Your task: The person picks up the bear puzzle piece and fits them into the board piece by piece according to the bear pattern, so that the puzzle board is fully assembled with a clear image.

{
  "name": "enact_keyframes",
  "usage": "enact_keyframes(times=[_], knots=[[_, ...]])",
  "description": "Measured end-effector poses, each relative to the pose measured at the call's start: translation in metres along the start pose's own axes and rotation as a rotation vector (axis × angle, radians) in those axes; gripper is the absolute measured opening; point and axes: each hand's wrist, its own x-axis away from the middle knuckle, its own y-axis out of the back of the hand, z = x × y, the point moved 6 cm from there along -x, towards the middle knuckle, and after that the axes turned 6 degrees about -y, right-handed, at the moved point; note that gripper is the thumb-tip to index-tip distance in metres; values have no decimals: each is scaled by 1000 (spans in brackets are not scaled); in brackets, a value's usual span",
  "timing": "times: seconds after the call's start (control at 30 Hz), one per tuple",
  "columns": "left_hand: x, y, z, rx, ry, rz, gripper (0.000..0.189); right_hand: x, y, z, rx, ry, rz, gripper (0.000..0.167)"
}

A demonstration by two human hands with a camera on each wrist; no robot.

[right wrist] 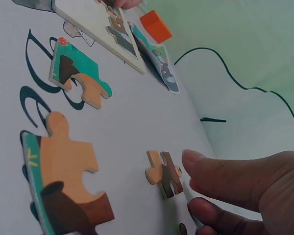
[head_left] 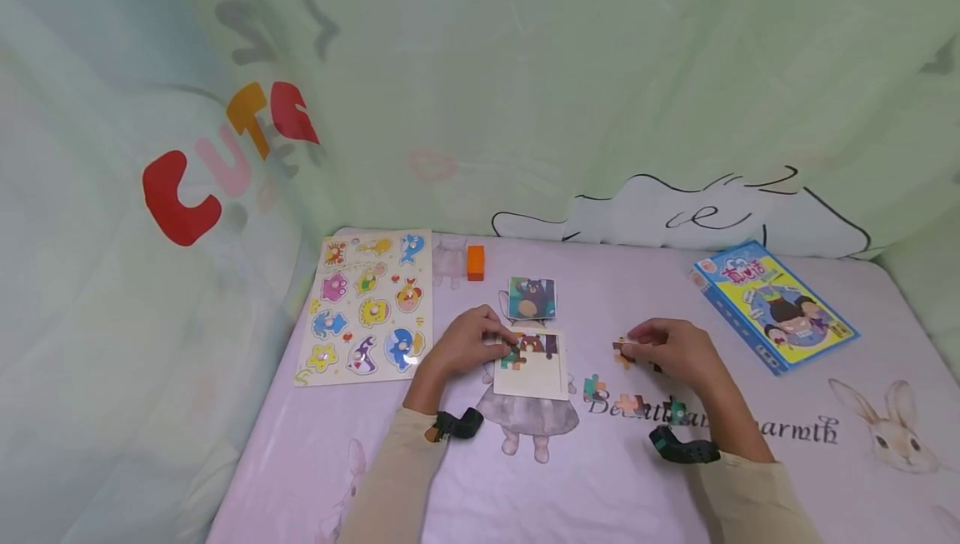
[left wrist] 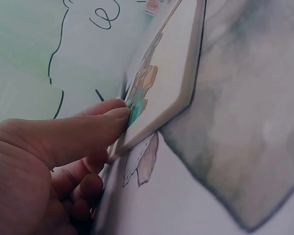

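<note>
A cream puzzle board (head_left: 531,381) lies in front of me, with several fitted bear-picture pieces along its far part. My left hand (head_left: 472,342) reaches over the board's left edge. Its thumb and index fingertips pinch a teal puzzle piece (left wrist: 136,108) at the board's left side; the other fingers curl beside the edge. To the right of the board, my right hand (head_left: 675,352) pinches a brown and orange puzzle piece (right wrist: 164,174) by one side, and the piece tilts over the cloth. Loose on the cloth lie a teal and orange piece (right wrist: 81,73) and an orange and brown piece (right wrist: 71,176).
Behind the board lies a bear picture card (head_left: 532,299), with an orange block (head_left: 476,263) farther back. On the left is a sea-animal knob puzzle (head_left: 375,302); on the right, a blue and yellow box (head_left: 776,306). Another dark green piece (head_left: 675,409) lies near the right wrist.
</note>
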Motion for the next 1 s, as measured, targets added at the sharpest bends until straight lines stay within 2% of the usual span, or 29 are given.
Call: enact_keyframes(times=[0.33, 1.0], knots=[[1, 1, -2, 0, 4, 2, 18, -3, -2, 0, 25, -10, 52, 44], [1, 1, -2, -3, 12, -1, 18, -4, -4, -6, 15, 28, 34, 38]])
